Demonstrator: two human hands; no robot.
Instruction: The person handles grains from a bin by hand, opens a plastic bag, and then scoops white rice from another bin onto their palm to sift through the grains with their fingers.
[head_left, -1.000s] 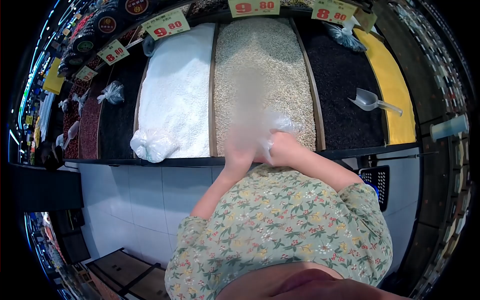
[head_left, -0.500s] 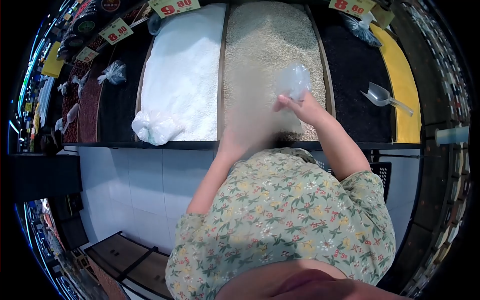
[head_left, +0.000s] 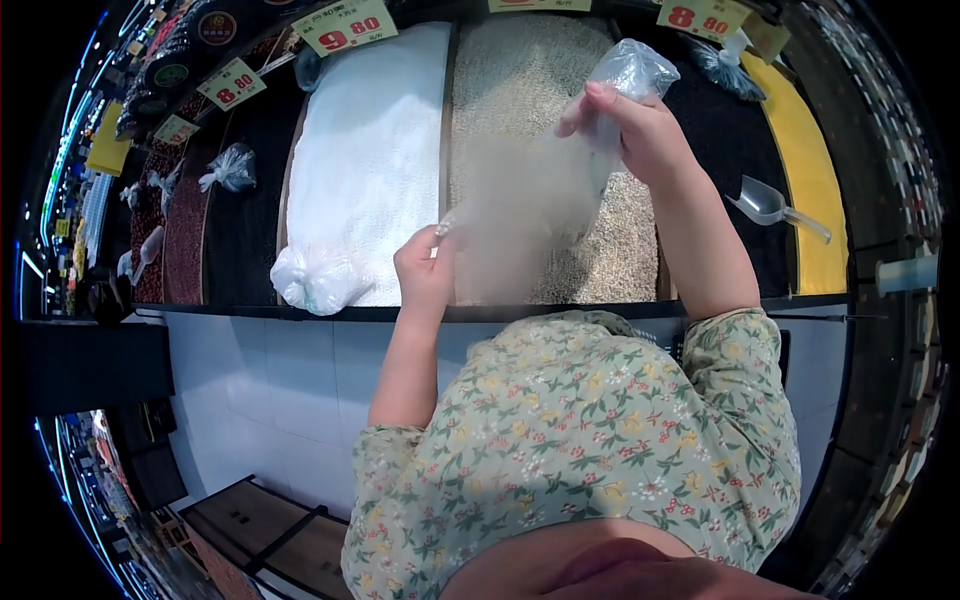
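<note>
Clear crumpled plastic bag, one: puffed end at twelve o'clock of the nearer right hand, whose fingers grip it; long axis obscured. Left hand, one, at eight o'clock: fingertips pinched together, contents untellable. Translucent plastic scoop, one, four o'clock from the right hand.
</note>
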